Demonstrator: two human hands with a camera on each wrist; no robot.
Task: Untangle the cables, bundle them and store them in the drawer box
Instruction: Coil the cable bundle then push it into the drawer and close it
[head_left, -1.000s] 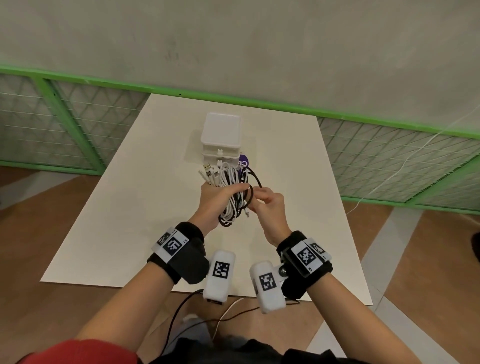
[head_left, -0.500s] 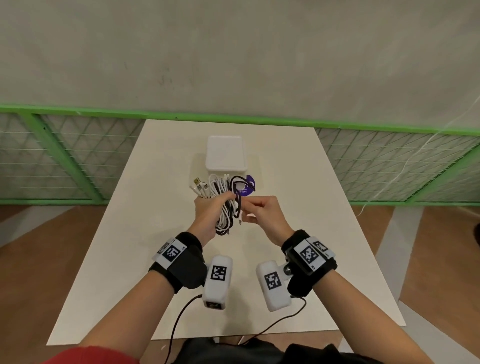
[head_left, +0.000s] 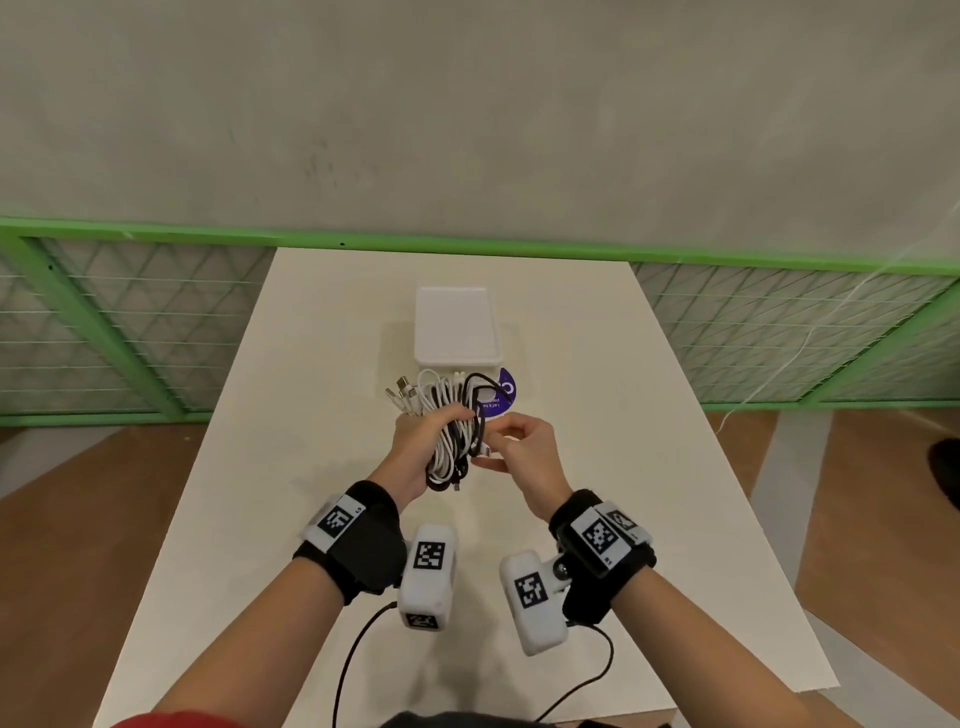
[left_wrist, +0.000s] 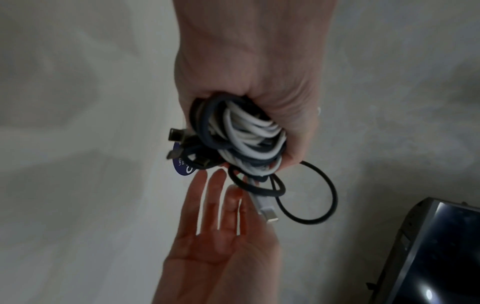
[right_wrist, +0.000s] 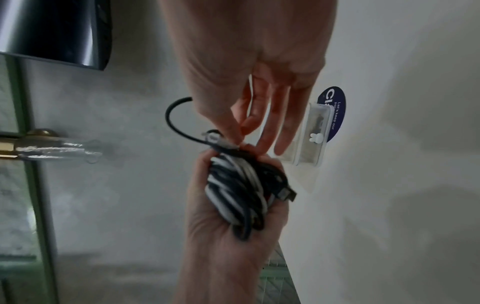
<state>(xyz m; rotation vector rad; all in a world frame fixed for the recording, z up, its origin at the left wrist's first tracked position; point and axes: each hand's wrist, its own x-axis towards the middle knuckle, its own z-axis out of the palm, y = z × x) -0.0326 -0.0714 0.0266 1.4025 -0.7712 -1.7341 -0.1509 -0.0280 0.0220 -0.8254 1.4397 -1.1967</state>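
My left hand (head_left: 441, 423) grips a coiled bundle of white and black cables (head_left: 452, 441) just above the white table (head_left: 311, 415). In the left wrist view the cable bundle (left_wrist: 246, 139) fills the fist of the left hand (left_wrist: 285, 127), and a black loop (left_wrist: 330, 197) hangs free. My right hand (head_left: 493, 447) is beside the bundle. In the right wrist view the right hand (right_wrist: 233, 133) pinches a white plug (right_wrist: 217, 140) between thumb and forefinger. The white drawer box (head_left: 457, 325) stands just beyond the hands, with a purple round sticker (head_left: 506, 397) at its front.
Green-framed wire mesh panels (head_left: 130, 338) run behind the table on both sides, under a grey wall. The table's left and right edges drop to a brown floor (head_left: 78, 519). A dark object (head_left: 948, 467) lies at the far right. Black wrist-camera leads (head_left: 353, 660) hang over the near edge.
My right hand has gone from the black loop at the bundle's top to the bundle's right side, now pinching the white plug. The left hand still grips the bundle.
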